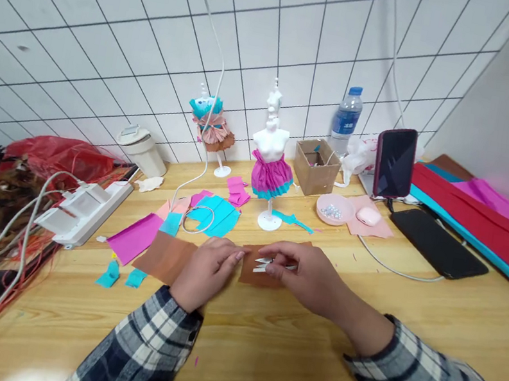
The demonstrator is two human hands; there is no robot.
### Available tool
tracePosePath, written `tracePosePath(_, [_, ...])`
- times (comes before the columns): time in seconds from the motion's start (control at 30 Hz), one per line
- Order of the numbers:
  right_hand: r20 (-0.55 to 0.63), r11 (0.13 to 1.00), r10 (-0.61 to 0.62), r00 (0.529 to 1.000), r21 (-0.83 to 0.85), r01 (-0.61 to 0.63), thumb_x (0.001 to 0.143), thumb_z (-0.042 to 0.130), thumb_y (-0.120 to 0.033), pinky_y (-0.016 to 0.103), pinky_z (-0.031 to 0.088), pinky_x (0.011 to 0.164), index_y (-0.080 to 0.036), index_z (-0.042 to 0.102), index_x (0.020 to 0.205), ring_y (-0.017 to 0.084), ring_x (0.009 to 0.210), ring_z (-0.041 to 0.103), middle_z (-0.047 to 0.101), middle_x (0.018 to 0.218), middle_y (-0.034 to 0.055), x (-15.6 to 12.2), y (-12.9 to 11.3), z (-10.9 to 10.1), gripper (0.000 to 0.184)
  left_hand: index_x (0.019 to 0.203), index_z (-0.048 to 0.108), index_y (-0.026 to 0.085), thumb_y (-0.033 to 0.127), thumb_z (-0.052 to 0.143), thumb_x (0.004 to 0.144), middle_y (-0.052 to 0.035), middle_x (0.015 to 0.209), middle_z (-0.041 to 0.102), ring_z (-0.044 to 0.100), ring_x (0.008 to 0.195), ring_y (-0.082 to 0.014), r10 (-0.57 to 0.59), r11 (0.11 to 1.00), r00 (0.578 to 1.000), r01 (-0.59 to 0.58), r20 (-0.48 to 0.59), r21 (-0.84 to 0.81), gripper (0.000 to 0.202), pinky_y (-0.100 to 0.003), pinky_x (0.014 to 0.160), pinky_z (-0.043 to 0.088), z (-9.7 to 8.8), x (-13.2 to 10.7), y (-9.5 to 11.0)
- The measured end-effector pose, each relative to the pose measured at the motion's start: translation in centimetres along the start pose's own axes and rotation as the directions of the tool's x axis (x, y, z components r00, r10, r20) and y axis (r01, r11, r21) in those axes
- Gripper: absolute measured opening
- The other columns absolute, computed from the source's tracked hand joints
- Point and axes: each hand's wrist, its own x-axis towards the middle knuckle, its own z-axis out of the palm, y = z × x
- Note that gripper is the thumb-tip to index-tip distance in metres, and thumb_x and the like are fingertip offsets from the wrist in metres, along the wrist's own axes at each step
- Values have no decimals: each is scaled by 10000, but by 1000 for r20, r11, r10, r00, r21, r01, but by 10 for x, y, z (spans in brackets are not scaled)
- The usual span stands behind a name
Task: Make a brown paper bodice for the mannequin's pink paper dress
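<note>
My right hand point(304, 270) is closed around small thread snips point(262, 265), whose pale blades point left and stand slightly apart. Beneath the blades lies a piece of brown crepe paper point(248, 277), partly covered by that hand. My left hand point(208, 268) has its fingers together, thumb and forefinger tips at the paper's left edge; the grip itself is partly hidden. Another brown paper piece point(165, 258) lies to the left, under or against my left wrist. Behind my hands stands a small white dress form point(271, 143) wearing a magenta and turquoise paper skirt point(271, 175).
Magenta paper point(134, 238) and turquoise paper point(217, 215) lie left. Farther back are a second dressed form point(215, 132), cardboard box point(314, 173), water bottle point(346, 118) and bead dish point(331, 214). A phone point(394, 162), power bank point(438, 243) and power strip point(84, 214) flank the work area.
</note>
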Motion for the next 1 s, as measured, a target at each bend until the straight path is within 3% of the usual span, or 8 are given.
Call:
tracePosePath(0.17, [104, 983, 118, 988, 129, -131, 813, 599, -207, 279, 492, 665, -210, 712, 854, 157, 721, 642, 717, 795, 9, 2, 7, 3, 120, 885, 753, 261, 316, 623, 878, -45, 938, 686, 596, 930, -208, 40, 991, 994, -52, 97, 126, 142, -366, 852, 425, 7, 3, -11])
tracePosePath(0.4, [130, 974, 199, 971, 85, -211, 821, 580, -206, 265, 493, 681, -203, 705, 878, 149, 712, 655, 709, 751, 5, 2, 15, 20, 138, 930, 723, 298, 284, 701, 795, -16, 1092, 646, 554, 1092, -238, -74, 990, 980, 49, 185, 135, 138, -428, 977, 365, 0, 0, -5])
tracePosePath(0.6, [44, 953, 187, 981, -249, -171, 811, 584, -210, 277, 469, 671, -257, 730, 888, 151, 709, 653, 736, 779, -24, 1, 19, 20, 172, 953, 709, 309, 262, 691, 793, 0, 1098, 624, 546, 1100, -231, -78, 994, 970, 58, 229, 95, 167, -413, 983, 364, -4, 0, -2])
tracePosePath(0.67, [40, 954, 170, 985, -256, -155, 817, 580, -210, 273, 472, 684, -260, 733, 885, 143, 713, 659, 740, 784, -28, 0, 18, 20, 175, 952, 706, 308, 268, 694, 789, 2, 1095, 623, 546, 1093, -231, -84, 994, 970, 64, 230, 93, 168, -412, 983, 364, -4, 0, -2])
tracePosePath(0.83, [64, 987, 144, 987, -81, -139, 826, 601, -247, 244, 488, 677, -235, 728, 888, 130, 718, 675, 745, 796, -20, 1, 16, 25, 142, 984, 694, 308, 279, 683, 790, -2, 1098, 624, 537, 1100, -235, -69, 995, 968, 49, 240, 87, 196, -429, 983, 353, -6, -1, -2])
tracePosePath(1.0, [33, 950, 122, 992, -294, -107, 842, 581, -233, 271, 479, 694, -257, 740, 876, 148, 729, 679, 755, 809, -23, 2, 19, 28, 164, 978, 698, 310, 251, 692, 768, -1, 1105, 622, 528, 1113, -245, -83, 994, 962, 63, 260, 86, 218, -447, 989, 340, -7, 1, 0])
